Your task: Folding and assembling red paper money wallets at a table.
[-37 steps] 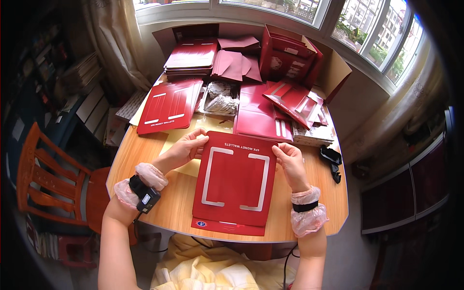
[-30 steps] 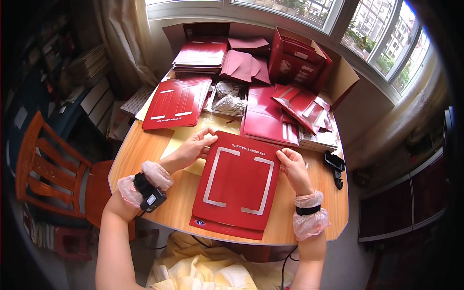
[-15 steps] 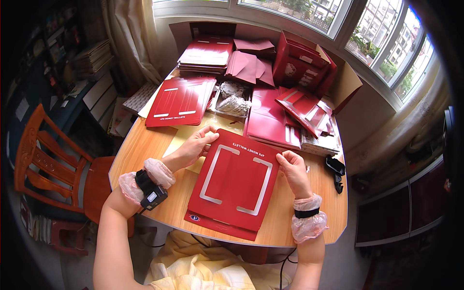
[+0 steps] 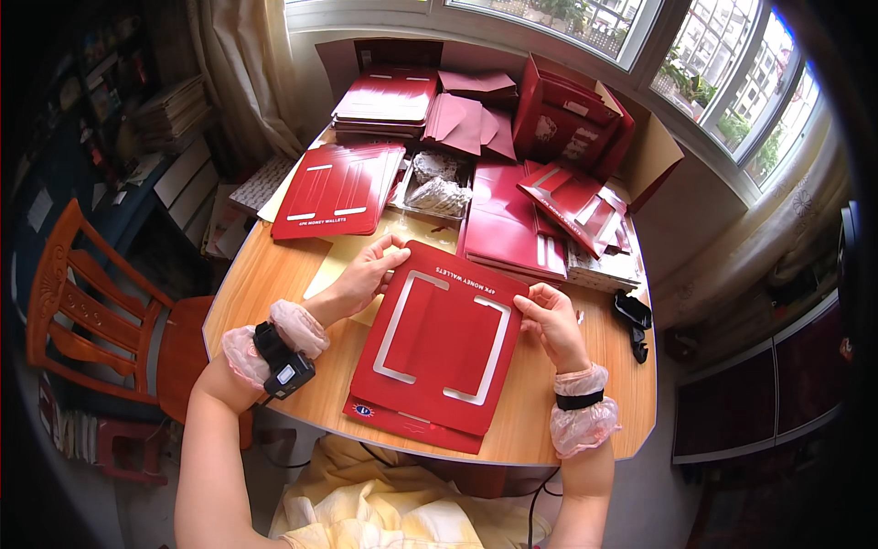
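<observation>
As we look down in the head view, our left hand [image 4: 361, 279] pinches the card [image 4: 430, 343] at its far left corner, thumb and fingers closed on it. Our right hand [image 4: 553, 322] nips the far right corner just as tightly. The card, red with two silver brackets, slants over the near part of the table [image 4: 265, 297]; whether it touches the wood, we cannot tell. Beyond our left hand lies a fanned red stack [image 4: 338, 190]; beside that is a tray [image 4: 430, 216] of white pieces [image 4: 439, 194], with pink envelopes [image 4: 457, 123] behind. Right of our right hand, near the table's edge, rests a black strap [image 4: 633, 316]. Cuffs [image 4: 585, 430] ring both our wrists.
</observation>
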The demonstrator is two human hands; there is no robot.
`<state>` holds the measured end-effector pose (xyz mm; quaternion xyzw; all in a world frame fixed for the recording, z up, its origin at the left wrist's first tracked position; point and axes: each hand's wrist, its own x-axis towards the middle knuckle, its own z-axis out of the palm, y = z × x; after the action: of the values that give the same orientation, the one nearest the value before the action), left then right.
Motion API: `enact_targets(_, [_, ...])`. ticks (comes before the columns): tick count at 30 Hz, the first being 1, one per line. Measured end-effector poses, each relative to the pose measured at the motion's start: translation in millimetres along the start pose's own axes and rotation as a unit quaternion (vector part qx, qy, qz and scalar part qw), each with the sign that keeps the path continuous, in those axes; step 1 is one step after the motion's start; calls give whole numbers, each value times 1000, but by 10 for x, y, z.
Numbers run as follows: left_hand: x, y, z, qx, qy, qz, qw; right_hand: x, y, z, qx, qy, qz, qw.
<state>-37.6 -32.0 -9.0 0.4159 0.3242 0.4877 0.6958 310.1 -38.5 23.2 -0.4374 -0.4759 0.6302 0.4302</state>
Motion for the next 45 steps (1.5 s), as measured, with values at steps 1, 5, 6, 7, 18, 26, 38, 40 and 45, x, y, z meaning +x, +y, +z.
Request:
enact_targets(1, [-1, -1, -19, 7, -5, -1, 1000, 1, 4, -2, 0, 1, 1, 1000])
enact_targets(5, [-32, 32, -6, 39, 6, -28, 999, 33, 7, -49, -21, -18, 1, 1000])
enact_targets(6, [-39, 36, 4, 39, 6, -28, 999, 46, 10, -77, -28, -24, 3, 999])
enact_targets(7, [-47, 47, 22, 59, -5, -33, 998, 52, 4, -106, -29, -24, 3, 999])
enact_targets(18, [-50, -25, 67, 99, -65, -57, 991, 63, -19, -206, -90, -46, 46, 994])
enact_targets(26, [-51, -19, 93, 86, -57, -25, 994, 34, -79, -199, -59, -71, 27, 995])
enact_targets(38, [-109, 27, 198, 151, -80, -17, 985, 61, -43, -330, -53, -22, 21, 998])
enact_targets(40, [-102, 7, 172, 131, -78, -40, 988, 67, -45, -300, -50, -20, 20, 998])
enact_targets(45, [-79, -50, 203, 103, -40, -42, 993, 29, -103, -251, -31, -28, 20, 999])
